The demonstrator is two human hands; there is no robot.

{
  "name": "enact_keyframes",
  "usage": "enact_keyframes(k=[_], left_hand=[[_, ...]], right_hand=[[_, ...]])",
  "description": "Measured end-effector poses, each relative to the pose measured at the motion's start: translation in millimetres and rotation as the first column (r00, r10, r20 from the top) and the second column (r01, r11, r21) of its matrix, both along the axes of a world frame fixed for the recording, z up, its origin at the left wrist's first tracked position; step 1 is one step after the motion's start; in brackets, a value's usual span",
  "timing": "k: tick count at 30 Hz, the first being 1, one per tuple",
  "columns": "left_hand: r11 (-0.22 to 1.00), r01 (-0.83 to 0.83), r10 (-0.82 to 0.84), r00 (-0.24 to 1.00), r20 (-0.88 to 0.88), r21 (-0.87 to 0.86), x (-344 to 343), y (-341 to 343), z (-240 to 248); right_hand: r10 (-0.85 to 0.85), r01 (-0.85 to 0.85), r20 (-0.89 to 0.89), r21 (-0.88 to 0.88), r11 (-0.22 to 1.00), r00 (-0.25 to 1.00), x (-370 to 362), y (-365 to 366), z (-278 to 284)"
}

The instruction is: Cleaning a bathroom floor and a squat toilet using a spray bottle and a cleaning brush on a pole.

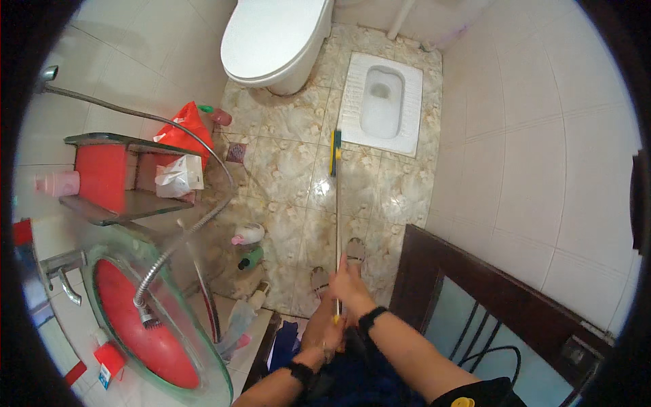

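"Fingers of the right hand (348,283) and left hand (324,336) clasp the pole (338,210), its green head (336,154) at twelve o'clock."

"Any risk?"

"Swinging toward ten could knock the white bottle (249,233); pushing toward one could catch the squat pan (413,108)."

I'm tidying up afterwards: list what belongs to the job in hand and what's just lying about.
In use: long-handled tool, gripped by the left hand and right hand.
Lying about: red bag; white bottle with pink cap; green bottle; shower head in the red basin.
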State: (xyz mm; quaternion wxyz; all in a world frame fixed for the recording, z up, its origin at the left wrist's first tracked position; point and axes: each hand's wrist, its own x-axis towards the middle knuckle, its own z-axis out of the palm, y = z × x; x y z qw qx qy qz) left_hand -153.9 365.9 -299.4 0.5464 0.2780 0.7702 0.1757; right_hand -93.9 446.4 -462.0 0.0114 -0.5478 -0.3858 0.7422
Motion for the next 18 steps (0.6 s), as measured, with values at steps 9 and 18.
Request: enact_keyframes(k=[9, 18], left_hand=[[0.99, -0.089, 0.116, 0.957, 0.266, -0.108, -5.0, -23.5, 18.2], [0.792, -0.347, 0.607, 0.539, 0.584, -0.502, -14.4, -0.1, -78.6]], right_hand=[[-0.093, 0.085, -0.029, -0.208, 0.974, 0.995, -42.9, -28.5, 74.6], [0.413, -0.474, 0.48, 0.007, 0.88, 0.774, -46.1, 61.2, 34.4]])
